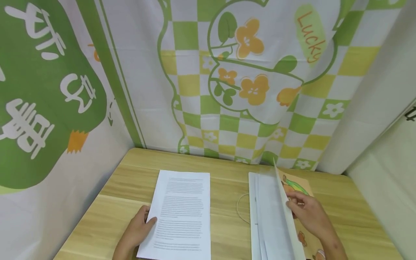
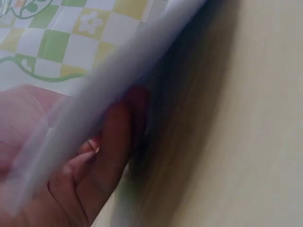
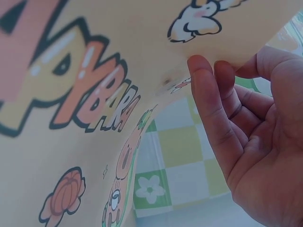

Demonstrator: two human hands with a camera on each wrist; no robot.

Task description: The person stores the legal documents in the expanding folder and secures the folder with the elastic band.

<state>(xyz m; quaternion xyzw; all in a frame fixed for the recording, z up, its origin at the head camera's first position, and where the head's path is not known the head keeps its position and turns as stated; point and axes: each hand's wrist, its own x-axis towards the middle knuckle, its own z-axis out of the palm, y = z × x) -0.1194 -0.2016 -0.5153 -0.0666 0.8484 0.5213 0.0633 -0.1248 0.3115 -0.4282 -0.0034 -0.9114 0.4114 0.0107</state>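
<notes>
My left hand [image 1: 136, 229] holds the left edge of a white printed sheet of paper [image 1: 183, 213], thumb on top and fingers beneath. In the left wrist view the paper [image 2: 102, 90] is seen tilted and blurred, with the fingers behind it. At the right, my right hand [image 1: 308, 215] pinches the raised cover [image 1: 300, 234] of an open folder between thumb and fingers. Orange-tan outside, the cover [image 3: 94, 146] carries capybara cartoons and lettering. White sheets [image 1: 269, 216] lie inside the folder, partly hidden behind the lifted cover.
A thin elastic cord [image 1: 238, 211] loops out from the folder's left edge. Both papers and folder are on a wood-grain table [image 1: 227, 202]. A green-checked curtain [image 1: 234, 137] hangs along its back edge, with more printed cloth [image 1: 107, 151] at the left.
</notes>
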